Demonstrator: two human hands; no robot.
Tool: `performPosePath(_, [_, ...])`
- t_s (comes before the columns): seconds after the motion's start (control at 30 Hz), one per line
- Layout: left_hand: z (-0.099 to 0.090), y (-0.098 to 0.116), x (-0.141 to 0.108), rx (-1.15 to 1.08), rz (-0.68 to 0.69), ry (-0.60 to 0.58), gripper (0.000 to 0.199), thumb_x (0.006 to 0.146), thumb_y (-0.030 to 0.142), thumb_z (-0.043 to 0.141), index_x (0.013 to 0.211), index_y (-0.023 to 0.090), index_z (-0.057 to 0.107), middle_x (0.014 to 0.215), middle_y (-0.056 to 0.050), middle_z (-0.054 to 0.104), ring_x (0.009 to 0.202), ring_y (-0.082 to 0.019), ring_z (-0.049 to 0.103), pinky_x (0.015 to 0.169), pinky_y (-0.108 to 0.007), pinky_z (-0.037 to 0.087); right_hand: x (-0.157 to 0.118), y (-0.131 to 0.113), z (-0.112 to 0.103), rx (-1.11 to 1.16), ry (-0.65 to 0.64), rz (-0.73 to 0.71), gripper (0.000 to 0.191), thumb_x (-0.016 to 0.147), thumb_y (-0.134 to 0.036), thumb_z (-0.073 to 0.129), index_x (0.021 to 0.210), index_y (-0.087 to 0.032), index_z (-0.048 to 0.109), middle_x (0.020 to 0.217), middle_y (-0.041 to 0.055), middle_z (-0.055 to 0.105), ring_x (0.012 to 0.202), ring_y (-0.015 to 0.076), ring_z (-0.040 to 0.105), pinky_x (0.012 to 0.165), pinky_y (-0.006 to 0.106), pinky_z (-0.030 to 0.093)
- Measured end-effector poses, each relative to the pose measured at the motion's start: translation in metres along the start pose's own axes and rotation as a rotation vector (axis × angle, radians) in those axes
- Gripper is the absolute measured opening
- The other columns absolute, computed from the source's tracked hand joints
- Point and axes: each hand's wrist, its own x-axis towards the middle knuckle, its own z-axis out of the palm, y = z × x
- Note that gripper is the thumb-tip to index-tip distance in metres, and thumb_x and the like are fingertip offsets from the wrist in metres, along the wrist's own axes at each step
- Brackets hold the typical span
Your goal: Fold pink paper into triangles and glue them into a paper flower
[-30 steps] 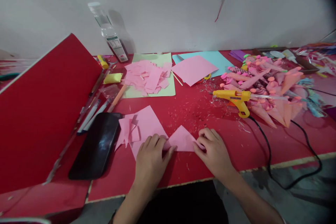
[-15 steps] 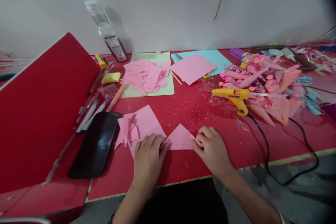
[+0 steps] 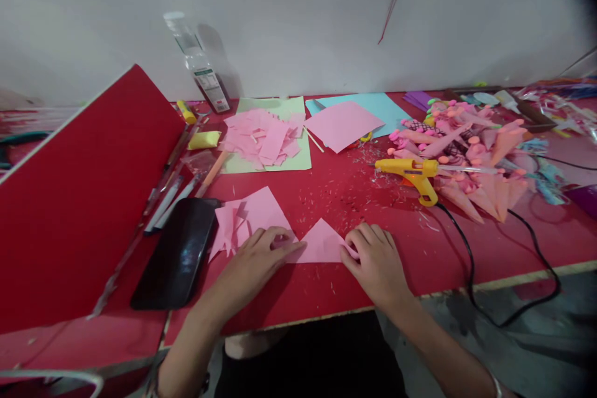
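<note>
A pink paper [image 3: 321,242] with a pointed top lies on the red table between my hands. My left hand [image 3: 259,255] has its thumb and fingertips on the paper's left corner, with the fingers bent around it. At the opposite corner, my right hand [image 3: 377,261] pinches a turned-up edge between thumb and fingers. Behind my left hand is another pink sheet [image 3: 265,208], partly covered by cut pink pieces [image 3: 228,227].
A black phone [image 3: 177,255] lies left, beside pens and a standing red board [image 3: 88,211]. At the back are pink scraps [image 3: 263,137], a blue sheet [image 3: 389,115] and a bottle [image 3: 205,74]. A yellow glue gun [image 3: 415,171] with a cord rests by pink paper cones [image 3: 471,143].
My left hand has turned, its wrist swinging left and its thumb now lying along the paper's left part. My right hand stays at its corner. The view has shifted slightly.
</note>
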Motion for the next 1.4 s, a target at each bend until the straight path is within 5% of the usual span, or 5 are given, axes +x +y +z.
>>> performPosePath(0.07, [-0.004,-0.001,0.003,0.001,0.012,-0.038,0.039,0.085,0.020,0.036,0.118,0.041,0.042,0.113,0.001,0.046,0.101,-0.017,0.043,0.084,-0.032,0.038,0.001,-0.005,-0.002,-0.060,0.047,-0.012,0.007,0.077,-0.023,0.050,0.077,-0.018,0.055,0.075,0.0047,0.052,0.078,0.0191,0.044,0.075,0.035,0.034])
performPosePath(0.23, [-0.009,0.001,0.005,0.002,0.047,-0.063,0.037,0.085,0.021,0.038,0.118,0.039,0.042,0.111,0.000,0.046,0.098,-0.016,0.042,0.084,-0.031,0.037,-0.003,-0.024,0.004,-0.063,0.044,-0.297,0.033,0.077,-0.014,0.050,0.105,-0.031,0.053,0.091,0.0024,0.054,0.085,0.0182,0.044,0.093,0.041,0.025])
performPosePath(0.47, [-0.008,-0.001,0.006,0.025,0.080,-0.038,0.031,0.086,0.029,0.038,0.115,0.039,0.045,0.111,0.000,0.045,0.101,-0.015,0.042,0.084,-0.030,0.037,-0.010,-0.038,0.014,0.089,-0.033,-0.372,0.027,0.082,-0.035,0.046,0.107,-0.029,0.055,0.101,0.0026,0.055,0.091,0.0194,0.045,0.086,0.038,0.033])
performPosePath(1.07, [-0.007,-0.011,0.008,0.017,0.134,-0.070,0.037,0.087,0.028,0.035,0.121,0.043,0.038,0.114,-0.002,0.043,0.100,-0.016,0.042,0.081,-0.029,0.039,-0.037,0.027,-0.016,0.024,-0.084,-0.290,0.031,0.082,-0.035,0.045,0.112,-0.034,0.053,0.119,0.0044,0.049,0.107,0.0224,0.043,0.085,0.040,0.040])
performPosePath(1.4, [-0.013,-0.011,0.010,-0.012,0.193,-0.086,0.040,0.086,0.022,0.037,0.122,0.040,0.038,0.109,-0.002,0.046,0.100,-0.015,0.042,0.085,-0.030,0.038,-0.055,0.054,-0.019,-0.059,-0.064,-0.314,0.036,0.082,-0.028,0.044,0.117,-0.027,0.050,0.119,0.0049,0.052,0.108,0.0208,0.046,0.087,0.038,0.042])
